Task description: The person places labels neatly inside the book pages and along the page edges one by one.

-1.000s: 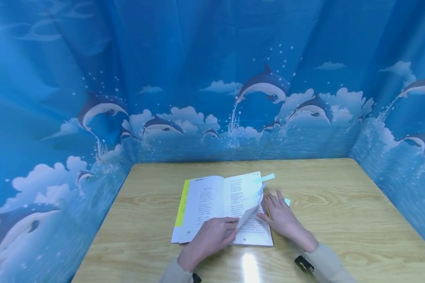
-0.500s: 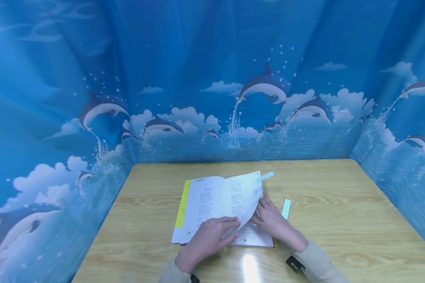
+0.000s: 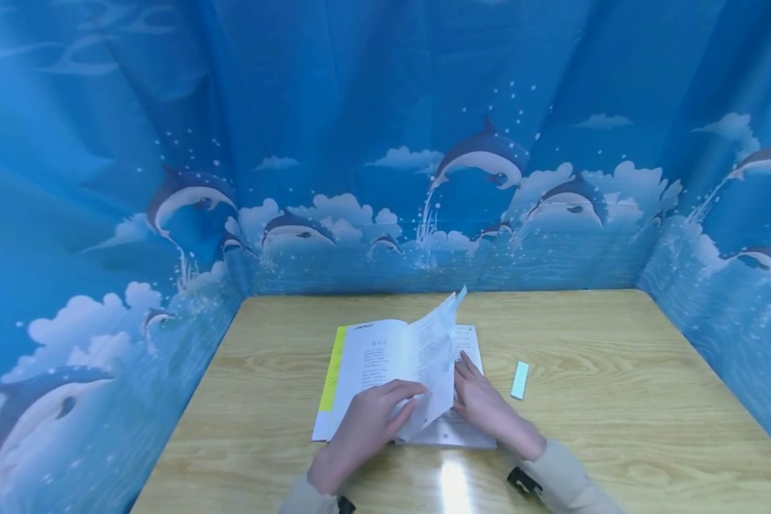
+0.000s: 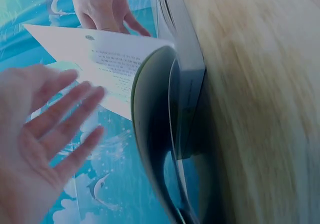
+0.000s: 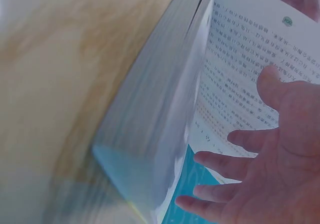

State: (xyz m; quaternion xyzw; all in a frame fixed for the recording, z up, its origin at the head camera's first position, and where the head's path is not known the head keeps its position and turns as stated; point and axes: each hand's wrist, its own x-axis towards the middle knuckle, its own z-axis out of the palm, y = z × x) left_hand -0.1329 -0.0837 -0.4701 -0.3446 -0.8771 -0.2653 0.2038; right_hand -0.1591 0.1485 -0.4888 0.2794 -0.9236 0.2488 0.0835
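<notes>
An open book (image 3: 373, 357) lies on the wooden table, a yellow strip along its left edge. One page (image 3: 434, 371) stands lifted from the right half, with a pale blue sticky tab (image 3: 460, 295) at its top outer corner. My right hand (image 3: 488, 408) is behind this page on the right, its fingers extended over the page below; in the right wrist view its fingers (image 5: 225, 166) are straight and spread. My left hand (image 3: 374, 417) hovers over the lower left of the book, and in the left wrist view its fingers (image 4: 70, 119) are spread, holding nothing.
A pale blue strip (image 3: 520, 380) lies on the table (image 3: 617, 385) right of the book. Blue curtains with dolphins (image 3: 478, 157) hang behind the table and along both sides.
The page with the tab has risen and swung leftward, uncovering the page beneath. My right hand has moved left behind it, leaving the loose blue strip in full view. The left hand shifted slightly left.
</notes>
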